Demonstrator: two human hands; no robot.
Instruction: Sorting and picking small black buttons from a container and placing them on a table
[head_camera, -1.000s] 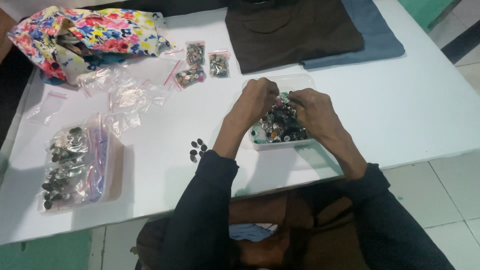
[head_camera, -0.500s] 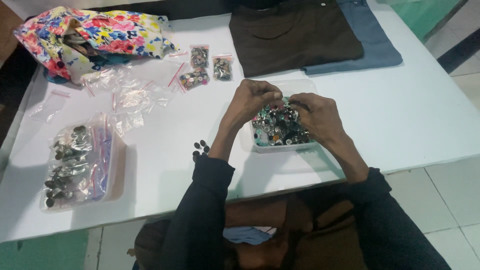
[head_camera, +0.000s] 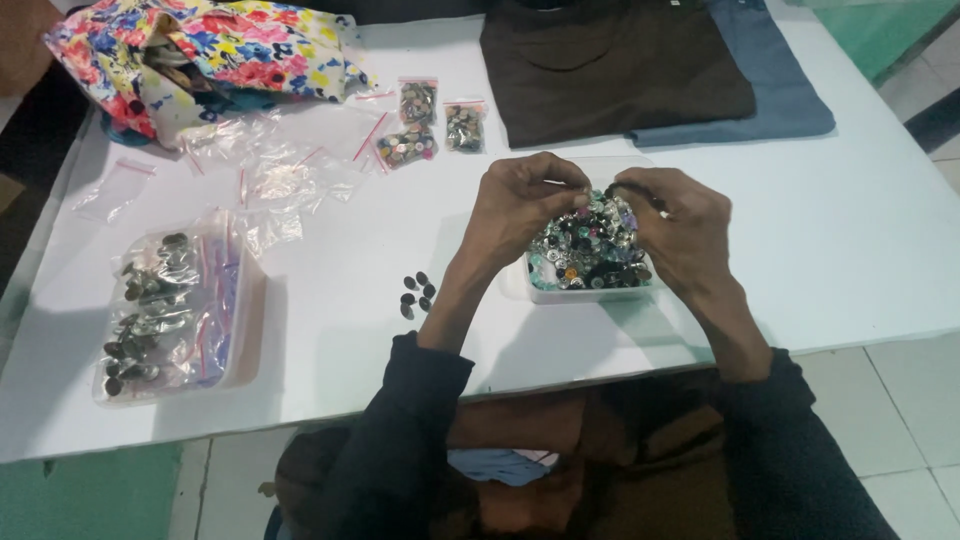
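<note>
White is the colour of the surface (head_camera: 880, 240) we look down on from our head. Near the middle sits a clear tub (head_camera: 520, 292) full of mixed buttons (head_camera: 590, 250), shiny and in many colours. Both our hands are held over this tub, close together.

Our left hand (head_camera: 520, 205) is curled above the left side of the tub. Its grip is pressed together, with the thumb and fingertips meeting at a tiny thing. We cannot tell what that thing is, because it is too small.

Our right hand (head_camera: 685, 225) is curled above the right side of the tub. Its fingertips are pinched around something small and dark, just above the buttons.

Just left of the tub, a few dark buttons (head_camera: 416, 293) lie loose on the surface, near our left wrist.

Further left is a second clear tub (head_camera: 245, 320), holding small plastic bags stuffed with dull buttons (head_camera: 150, 310).

Above it lie empty clear bags (head_camera: 270, 180) with red zip edges, spread about. Three small filled bags (head_camera: 430, 125) lie in a row near them.

At the top left corner sits a flowery cloth bag (head_camera: 230, 45), bright with pink and yellow.

At the top, a folded brown cloth (head_camera: 610, 65) lies partly on top of a folded blue cloth (head_camera: 770, 95).

Our dark sleeves (head_camera: 410, 420) reach up from the bottom edge.
</note>
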